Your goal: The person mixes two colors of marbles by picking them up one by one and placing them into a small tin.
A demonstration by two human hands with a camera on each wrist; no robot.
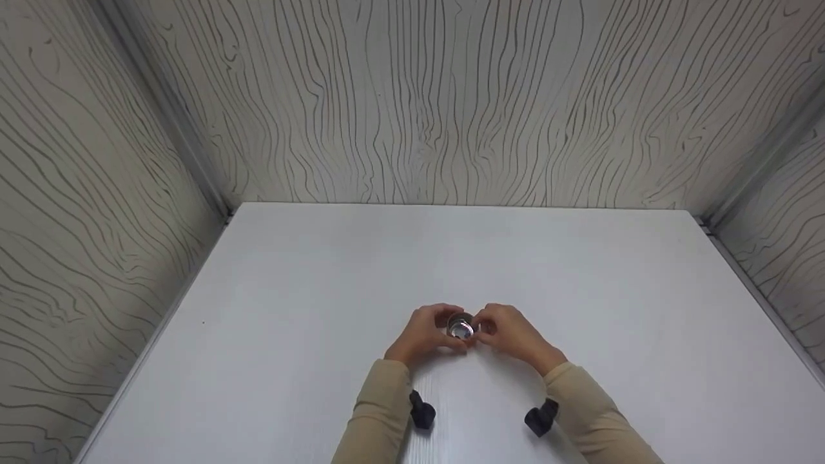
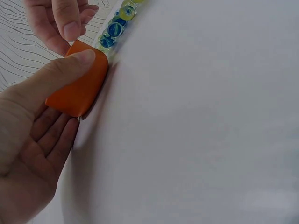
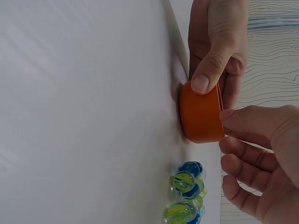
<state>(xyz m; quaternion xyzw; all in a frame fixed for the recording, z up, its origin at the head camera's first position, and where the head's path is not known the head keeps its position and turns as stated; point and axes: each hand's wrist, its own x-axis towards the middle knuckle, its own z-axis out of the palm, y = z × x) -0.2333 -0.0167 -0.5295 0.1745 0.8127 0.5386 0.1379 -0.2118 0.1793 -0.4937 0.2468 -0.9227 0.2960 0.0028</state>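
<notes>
A small bowl (image 1: 461,330), shiny metal inside and orange outside, stands on the white table between both hands. My left hand (image 1: 425,332) grips its left side. In the left wrist view the left thumb lies on the orange wall (image 2: 84,88), with the other fingers around behind. From the right, my right hand (image 1: 509,332) pinches the rim; its thumb is at the edge of the orange bowl (image 3: 202,116) in the right wrist view. Glass marbles (image 3: 184,182), clear with blue and yellow swirls, lie on the table close by the bowl. The head view does not show them.
The white table (image 1: 309,270) reaches back to a wall (image 1: 412,116) with a wood-grain pattern. Patterned side walls stand at left and right. A black wrist mount sticks out from each beige sleeve (image 1: 380,406).
</notes>
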